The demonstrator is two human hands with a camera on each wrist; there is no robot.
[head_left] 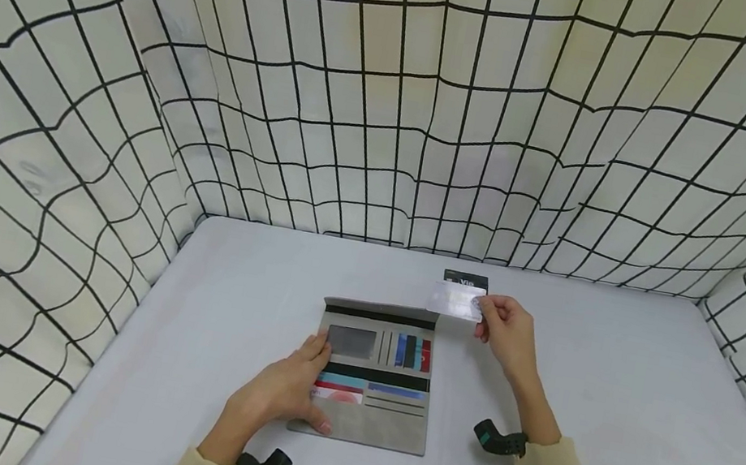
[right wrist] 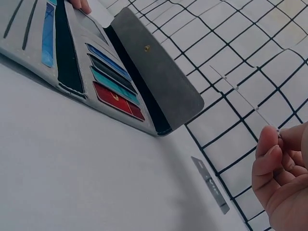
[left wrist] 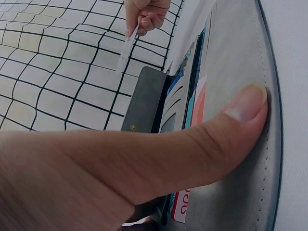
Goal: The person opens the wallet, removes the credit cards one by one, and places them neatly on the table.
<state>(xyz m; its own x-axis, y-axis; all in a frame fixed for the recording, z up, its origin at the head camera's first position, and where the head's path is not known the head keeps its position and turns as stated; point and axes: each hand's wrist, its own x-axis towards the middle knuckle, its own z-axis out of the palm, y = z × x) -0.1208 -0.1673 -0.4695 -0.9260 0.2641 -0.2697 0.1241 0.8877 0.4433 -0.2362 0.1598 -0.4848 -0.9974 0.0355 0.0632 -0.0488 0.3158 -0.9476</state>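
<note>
An unfolded grey wallet [head_left: 384, 430] lies on the white table, its slots filled with several cards. My left hand [head_left: 279, 394] rests on the wallet's left side, thumb [left wrist: 245, 103] straight across the lower panel, the other fingers by the left edge. Beyond the wallet's upper right corner, my right hand [head_left: 507, 333] pinches a clear plastic card [head_left: 456, 301] between thumb and fingertips. It looks edge-on in the right wrist view. Behind it lies a black card [head_left: 466, 278] with white lettering, partly covered by the clear one in the head view.
A grey flap [left wrist: 147, 98] with a small snap stands raised at the wallet's far end. Black-lined white netting [head_left: 430, 110] rises behind the table [head_left: 611, 404] and along both sides. Each wrist wears a black camera mount [head_left: 497, 438].
</note>
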